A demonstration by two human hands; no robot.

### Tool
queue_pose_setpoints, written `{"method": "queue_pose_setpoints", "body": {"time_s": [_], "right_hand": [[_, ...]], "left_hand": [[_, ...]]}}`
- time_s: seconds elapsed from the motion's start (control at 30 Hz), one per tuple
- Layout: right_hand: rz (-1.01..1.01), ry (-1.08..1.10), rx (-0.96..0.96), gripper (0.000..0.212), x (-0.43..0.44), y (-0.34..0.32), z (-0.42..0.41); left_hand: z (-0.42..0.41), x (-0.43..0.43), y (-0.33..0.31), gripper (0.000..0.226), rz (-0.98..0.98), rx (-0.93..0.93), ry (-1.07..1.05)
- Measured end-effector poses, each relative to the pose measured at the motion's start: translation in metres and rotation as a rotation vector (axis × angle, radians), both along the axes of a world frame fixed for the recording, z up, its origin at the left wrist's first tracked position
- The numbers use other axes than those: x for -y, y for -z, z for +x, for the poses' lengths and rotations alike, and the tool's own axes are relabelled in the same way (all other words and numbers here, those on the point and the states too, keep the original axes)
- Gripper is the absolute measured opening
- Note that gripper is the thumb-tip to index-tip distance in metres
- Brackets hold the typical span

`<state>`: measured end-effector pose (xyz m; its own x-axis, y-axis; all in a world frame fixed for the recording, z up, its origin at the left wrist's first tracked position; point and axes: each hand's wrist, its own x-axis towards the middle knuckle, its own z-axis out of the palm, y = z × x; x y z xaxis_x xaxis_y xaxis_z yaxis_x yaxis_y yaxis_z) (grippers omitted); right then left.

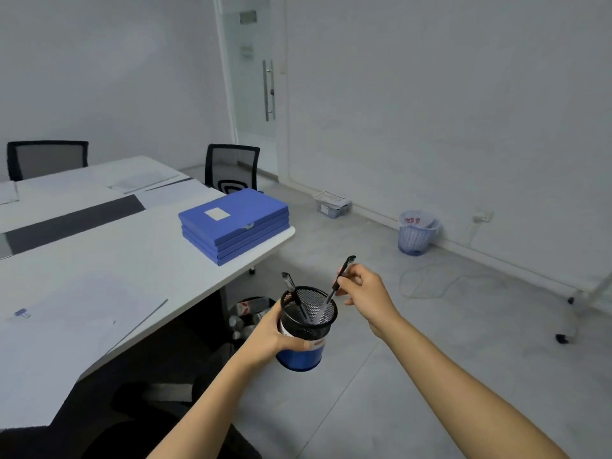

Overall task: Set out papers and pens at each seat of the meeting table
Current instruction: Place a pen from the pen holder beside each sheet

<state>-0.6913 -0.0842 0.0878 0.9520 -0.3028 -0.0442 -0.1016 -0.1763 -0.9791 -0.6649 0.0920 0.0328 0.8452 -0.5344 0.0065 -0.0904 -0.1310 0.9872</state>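
Observation:
My left hand (270, 336) grips a black mesh pen holder (308, 318) stacked in a blue cup, held over the floor beside the table's corner. My right hand (362, 288) pinches a black pen (337, 283) whose tip still stands inside the holder. A second black pen (293, 291) leans in the holder. On the white meeting table (132, 256), a sheet of paper (89, 313) lies at the near seat, with a small blue clip (21, 313) beside it. More papers (139, 182) lie at the far seats.
A stack of blue file boxes (233, 223) sits at the table's right corner. Two black mesh chairs (231, 167) (46, 159) stand at the far side. A bin (248, 313) is under the table, a white basket (415, 231) and a loose cable (430, 279) by the wall.

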Motion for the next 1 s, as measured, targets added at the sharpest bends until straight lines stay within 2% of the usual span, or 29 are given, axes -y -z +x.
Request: {"method": "queue_pose_setpoints", "body": {"time_s": [0.17,0.3,0.4,0.47,0.53,0.77,0.87,1.0], "right_hand": [[0.04,-0.016,0.11,0.022,0.046,-0.032,0.072],[0.113,0.003,0.15,0.019,0.07,-0.031,0.116],[0.182,0.017,0.124,0.017,0.081,-0.024,0.147],[0.21,-0.002,0.063,0.013,0.073,-0.014,0.171],[0.216,-0.079,0.001,0.009,0.057,0.002,0.194],[0.196,-0.497,-0.353,0.017,-0.052,0.058,0.268],[0.083,-0.655,-0.467,0.028,-0.105,0.075,0.304],[-0.102,-0.738,-0.542,0.043,-0.155,0.096,0.34]], "left_hand": [[0.052,0.035,-0.012,0.076,-0.003,0.038,-0.098],[0.082,0.044,-0.007,0.078,-0.04,-0.001,-0.223],[0.093,0.036,0.002,0.091,-0.044,-0.032,-0.359],[0.094,0.02,0.01,0.097,-0.037,-0.059,-0.443],[0.096,0.002,0.017,0.093,-0.009,-0.085,-0.525],[0.118,-0.08,0.03,0.081,-0.01,-0.134,-0.836],[0.134,-0.119,0.035,0.084,-0.037,-0.148,-0.949],[0.148,-0.153,0.037,0.085,-0.089,-0.14,-1.059]]}}
